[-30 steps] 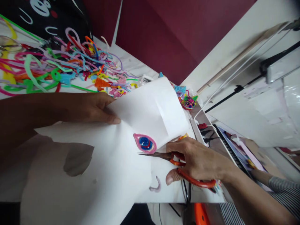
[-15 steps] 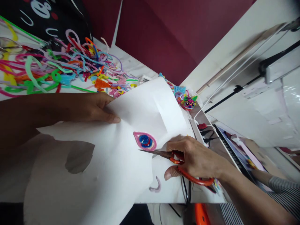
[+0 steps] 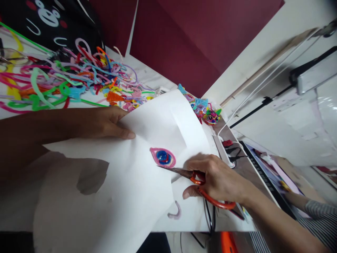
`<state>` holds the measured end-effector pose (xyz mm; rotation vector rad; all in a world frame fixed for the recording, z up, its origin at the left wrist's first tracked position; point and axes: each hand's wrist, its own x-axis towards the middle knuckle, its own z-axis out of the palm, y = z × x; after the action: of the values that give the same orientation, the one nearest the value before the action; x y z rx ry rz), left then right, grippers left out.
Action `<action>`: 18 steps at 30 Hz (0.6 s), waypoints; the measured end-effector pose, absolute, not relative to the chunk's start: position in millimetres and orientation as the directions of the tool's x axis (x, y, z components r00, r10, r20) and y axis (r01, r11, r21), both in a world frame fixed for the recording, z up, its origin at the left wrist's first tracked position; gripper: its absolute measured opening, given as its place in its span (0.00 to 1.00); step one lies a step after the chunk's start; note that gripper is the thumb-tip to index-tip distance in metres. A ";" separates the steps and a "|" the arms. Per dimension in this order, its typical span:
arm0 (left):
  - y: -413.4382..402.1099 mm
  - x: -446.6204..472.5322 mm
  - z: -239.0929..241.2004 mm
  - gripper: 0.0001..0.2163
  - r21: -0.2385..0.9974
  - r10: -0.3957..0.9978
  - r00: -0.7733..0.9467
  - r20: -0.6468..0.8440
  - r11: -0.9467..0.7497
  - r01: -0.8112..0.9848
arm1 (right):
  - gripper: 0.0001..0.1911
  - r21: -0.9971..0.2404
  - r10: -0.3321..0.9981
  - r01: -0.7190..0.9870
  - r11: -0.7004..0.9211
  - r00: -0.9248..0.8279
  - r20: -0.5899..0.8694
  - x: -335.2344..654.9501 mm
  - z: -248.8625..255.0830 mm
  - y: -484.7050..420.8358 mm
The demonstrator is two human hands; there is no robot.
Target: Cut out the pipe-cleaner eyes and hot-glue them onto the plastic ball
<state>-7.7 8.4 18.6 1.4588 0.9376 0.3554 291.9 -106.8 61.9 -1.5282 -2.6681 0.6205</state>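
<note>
While the left hand (image 3: 105,123) keeps its pinch on the paper sheet (image 3: 126,175), thumb flat on top and fingers hidden beneath, the right hand (image 3: 218,177) stays curled through the orange loops of the scissors (image 3: 184,172), gripping them closed. Over the last second the blades have tilted, and their tip has crept from just below the eye motif (image 3: 163,157) to lie against its lower rim. The blades look nearly shut. The left thumb has not shifted, so the sheet is held steady, raised off the worktop (image 3: 147,72) with its far flap curling upward. Judged from this, the cut is following the motif's lower outline, with most of the outline still uncut. A pink curl (image 3: 176,212) lies on the paper just beside the right thumb. A pile of pipe cleaners (image 3: 79,80) covers the worktop beyond the left hand, and a cat-face figure (image 3: 212,116) sits past the sheet's far edge.
</note>
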 end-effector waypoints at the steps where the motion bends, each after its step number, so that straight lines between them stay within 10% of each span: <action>1: 8.3 -7.4 19.0 0.15 0.936 0.719 0.615 -0.323 0.145 0.322 | 0.24 -0.334 0.831 0.828 0.451 -0.526 -0.184 292.1 61.3 -106.8; 18: 7.7 -4.9 15.5 0.17 0.941 0.771 0.563 -0.298 0.140 0.307 | 0.24 -0.332 0.871 0.855 0.398 -0.466 -0.157 290.5 49.5 -106.6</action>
<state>-4.9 7.7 15.5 1.4447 0.9850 0.4284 290.5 -106.6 49.5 -1.6007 -2.5919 0.5755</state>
